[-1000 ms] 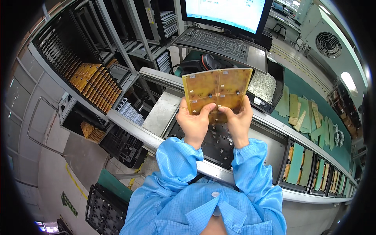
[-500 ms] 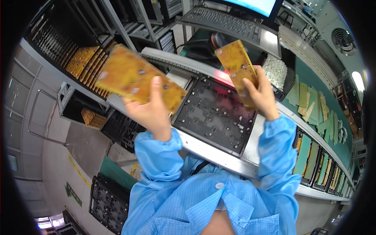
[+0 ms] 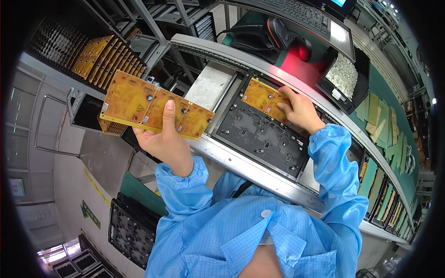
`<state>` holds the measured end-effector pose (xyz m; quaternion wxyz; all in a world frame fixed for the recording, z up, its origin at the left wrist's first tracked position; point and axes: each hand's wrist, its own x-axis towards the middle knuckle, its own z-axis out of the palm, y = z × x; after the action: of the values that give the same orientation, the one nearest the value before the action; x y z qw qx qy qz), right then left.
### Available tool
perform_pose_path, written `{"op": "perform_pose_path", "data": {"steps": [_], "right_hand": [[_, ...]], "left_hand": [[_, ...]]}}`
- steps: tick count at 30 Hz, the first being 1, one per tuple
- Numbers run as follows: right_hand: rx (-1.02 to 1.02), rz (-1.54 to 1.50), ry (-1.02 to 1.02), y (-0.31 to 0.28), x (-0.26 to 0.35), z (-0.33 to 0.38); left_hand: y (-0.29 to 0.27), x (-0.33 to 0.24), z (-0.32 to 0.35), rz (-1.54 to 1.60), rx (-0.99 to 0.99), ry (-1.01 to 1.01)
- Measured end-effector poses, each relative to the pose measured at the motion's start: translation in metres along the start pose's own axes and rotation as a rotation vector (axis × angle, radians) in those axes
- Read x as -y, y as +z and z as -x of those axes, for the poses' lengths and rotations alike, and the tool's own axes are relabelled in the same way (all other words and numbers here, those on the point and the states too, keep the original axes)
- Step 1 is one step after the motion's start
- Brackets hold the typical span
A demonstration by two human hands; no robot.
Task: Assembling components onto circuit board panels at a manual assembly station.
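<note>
Change: the panel I held whole a second ago is now two parts, one in each hand, so the split is done.
Left hand (image 3: 164, 141): grips the long strip (image 3: 155, 111), thumb on top, out over the table's edge.
Right hand (image 3: 299, 111): presses the short piece (image 3: 265, 98) onto the black fixture (image 3: 259, 134).
Count: two boards in hand; one fixture; a rack (image 3: 104, 58) of many more.

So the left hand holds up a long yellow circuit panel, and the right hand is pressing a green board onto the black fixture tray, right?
Not quite. In the head view the board under the right hand is yellow, not green. The left hand does hold the long yellow panel, beside the black fixture tray.
</note>
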<state>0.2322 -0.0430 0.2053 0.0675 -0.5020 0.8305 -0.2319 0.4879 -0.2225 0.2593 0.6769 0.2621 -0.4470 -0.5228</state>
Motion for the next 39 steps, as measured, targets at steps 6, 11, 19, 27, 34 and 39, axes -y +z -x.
{"op": "perform_pose_path", "data": {"steps": [6, 11, 19, 27, 34, 39], "right_hand": [[-0.142, 0.366, -0.055, 0.003, 0.030, 0.026], [0.012, 0.268, -0.052, 0.020, 0.041, 0.063], [-0.013, 0.329, 0.016, 0.026, 0.041, 0.072], [-0.161, -0.138, -0.165, -0.034, 0.090, 0.063], [-0.183, -0.272, 0.037, -0.041, 0.074, 0.071], [-0.184, -0.054, -0.056, -0.003, 0.051, 0.084]], "left_hand": [[-0.003, 0.010, 0.000, -0.001, 0.004, -0.022], [-0.002, 0.014, 0.002, -0.001, 0.025, -0.053], [0.007, 0.011, 0.014, 0.077, 0.108, -0.114], [0.024, 0.006, 0.053, 0.265, 0.302, -0.430], [0.027, 0.019, 0.069, 0.103, 0.379, -0.259], [0.001, 0.024, 0.030, 0.133, 0.219, -0.263]]}}
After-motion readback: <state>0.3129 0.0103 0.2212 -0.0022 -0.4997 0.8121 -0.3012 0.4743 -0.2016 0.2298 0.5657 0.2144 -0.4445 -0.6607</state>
